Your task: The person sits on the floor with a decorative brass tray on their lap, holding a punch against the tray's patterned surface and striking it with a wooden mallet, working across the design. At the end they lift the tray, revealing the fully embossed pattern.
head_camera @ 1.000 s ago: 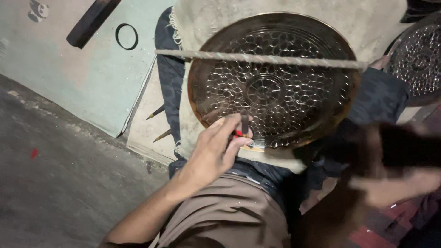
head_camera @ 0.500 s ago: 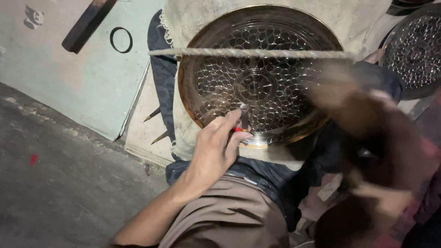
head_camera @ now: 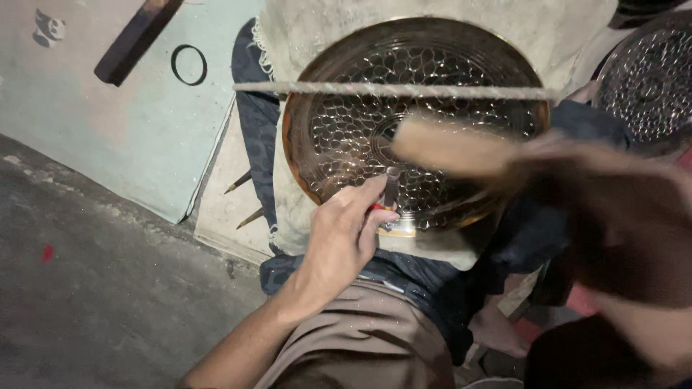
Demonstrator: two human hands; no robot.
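Note:
A round brass plate (head_camera: 346, 137) with a raised scale pattern lies on a pale cloth in front of me. My left hand (head_camera: 342, 241) pinches a short metal punch (head_camera: 390, 189) upright on the plate's near part. My right hand (head_camera: 613, 223) is a blur at the right, shut on a wooden mallet (head_camera: 450, 148) that sits over the plate close to the punch's top. A taut rope (head_camera: 389, 90) crosses above the plate.
A second patterned plate (head_camera: 649, 79) lies at the far right. Two metal spikes (head_camera: 241, 198) lie on a board to the left. A black ring (head_camera: 189, 65) and a dark bar (head_camera: 137, 39) rest on a pale green board. Grey floor is at left.
The mallet in my right hand has swung from low at the right up and across to the punch. My left hand has held the punch nearly still.

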